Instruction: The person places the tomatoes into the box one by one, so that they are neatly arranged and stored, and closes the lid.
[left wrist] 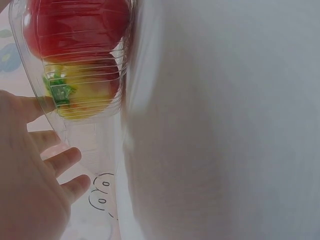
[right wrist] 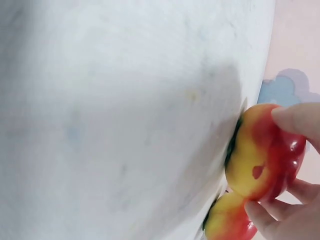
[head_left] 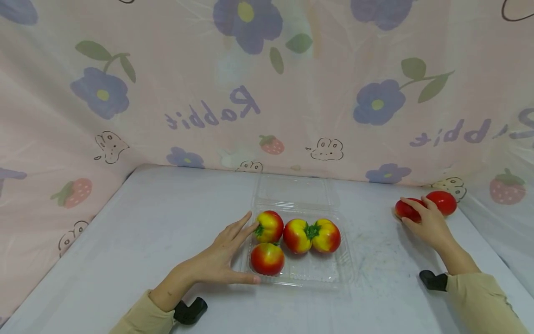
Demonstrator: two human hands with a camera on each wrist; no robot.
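Fruit (right wrist: pixel 272 155), glossy red with yellow, grasped by right fingers (right wrist: pixel 262 217); left fingers (left wrist: pixel 66 161) spread.

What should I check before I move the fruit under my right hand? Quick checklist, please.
1. Right grip on the fruit: ok, thumb and fingers are on different sides.
2. Lid out of the way: ok, laid back beyond the clear container.
3. Room inside: ok, bare floor at the front right.
4. Left grip steadying the container: cannot tell; it is spread at the left edge.
5. Neighbouring fruit well clear: not ok, it sits right alongside.
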